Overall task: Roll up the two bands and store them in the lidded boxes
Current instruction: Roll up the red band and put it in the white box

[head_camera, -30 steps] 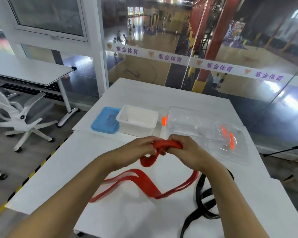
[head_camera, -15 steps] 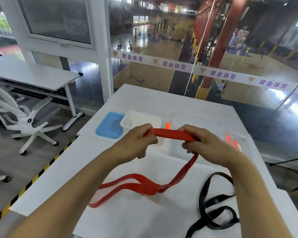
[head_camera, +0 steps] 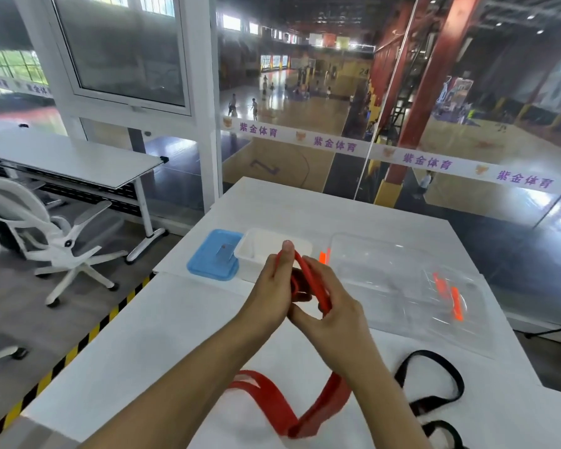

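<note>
I hold the red band (head_camera: pixel 311 280) up at the centre of the frame, both hands gripping it. My left hand (head_camera: pixel 274 291) pinches the started coil with the thumb raised, and my right hand (head_camera: pixel 332 314) closes its fingers over the strap where it feeds in. The rest of the red band hangs down behind my right wrist and lies in loose folds on the white table (head_camera: pixel 149 345) at the lower centre.

I judge the roll to be only a few turns in, so the main risk is that it springs open: the band looks elastic, and if either pinch slackens while I shift my fingers, the turns will unwind. The trailing length has a fold in it near the bottom edge of the frame; if that twist travels up, the coil will wind crooked and may sit too bulky for a box. The black band (head_camera: pixel 434 387) lies just beside the red tail at the lower right, and dragging the red one could snag it or pull it toward the table edge.

By count: two bands, one red and one black. Two boxes, a white box (head_camera: pixel 266 251) at centre and a clear box (head_camera: pixel 379 270) to its right, both open. Two lids, a blue lid (head_camera: pixel 212 256) left of the white box and a clear lid (head_camera: pixel 457 303) with orange clips at the right.
</note>
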`<action>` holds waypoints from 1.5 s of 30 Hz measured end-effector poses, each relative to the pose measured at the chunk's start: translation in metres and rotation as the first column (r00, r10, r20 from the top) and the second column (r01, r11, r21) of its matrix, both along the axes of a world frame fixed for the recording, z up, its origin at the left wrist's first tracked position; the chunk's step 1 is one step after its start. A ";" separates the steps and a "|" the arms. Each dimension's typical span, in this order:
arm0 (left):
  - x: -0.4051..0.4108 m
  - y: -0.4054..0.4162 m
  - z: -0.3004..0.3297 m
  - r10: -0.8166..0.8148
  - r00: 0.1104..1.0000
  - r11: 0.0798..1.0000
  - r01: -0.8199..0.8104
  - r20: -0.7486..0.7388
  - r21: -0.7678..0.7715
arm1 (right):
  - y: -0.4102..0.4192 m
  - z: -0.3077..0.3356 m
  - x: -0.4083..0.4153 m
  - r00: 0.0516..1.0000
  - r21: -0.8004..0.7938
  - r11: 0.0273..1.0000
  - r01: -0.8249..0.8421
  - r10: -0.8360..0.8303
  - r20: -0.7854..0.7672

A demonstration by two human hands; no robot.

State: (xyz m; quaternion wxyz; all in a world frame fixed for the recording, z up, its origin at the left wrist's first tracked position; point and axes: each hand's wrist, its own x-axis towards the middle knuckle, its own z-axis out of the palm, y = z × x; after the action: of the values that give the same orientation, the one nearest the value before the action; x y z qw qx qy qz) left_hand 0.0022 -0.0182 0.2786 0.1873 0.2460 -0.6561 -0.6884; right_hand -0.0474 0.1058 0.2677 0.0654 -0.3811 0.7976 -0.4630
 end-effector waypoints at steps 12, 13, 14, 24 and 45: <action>0.025 -0.041 0.001 -0.357 0.928 0.930 0.344 0.103 0.128 | 0.027 0.004 -0.049 0.981 0.329 0.941 -0.082 0.135 -0.141; 0.027 -0.046 0.005 -0.398 0.909 0.917 0.393 0.126 0.065 | 0.029 0.006 -0.052 0.973 0.353 0.929 -0.112 0.174 -0.149; 0.027 -0.050 0.009 -0.431 0.887 0.899 0.438 0.168 -0.008 | 0.029 0.009 -0.052 0.965 0.377 0.916 -0.141 0.212 -0.153; 0.023 -0.041 0.004 -0.397 0.909 0.908 0.409 0.129 -0.088 | 0.030 0.007 -0.046 0.965 0.295 0.930 -0.220 0.252 -0.072; 0.006 0.027 -0.035 0.017 0.998 0.960 0.002 -0.064 0.282 | -0.005 -0.050 0.005 0.937 -0.082 0.935 0.344 -0.338 0.087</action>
State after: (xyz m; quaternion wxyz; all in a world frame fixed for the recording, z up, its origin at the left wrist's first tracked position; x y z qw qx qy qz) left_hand 0.0084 0.0087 0.2431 0.1746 0.2498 -0.5441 -0.7817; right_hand -0.0429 0.1012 0.2176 -0.0058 -0.2228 0.8255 -0.5186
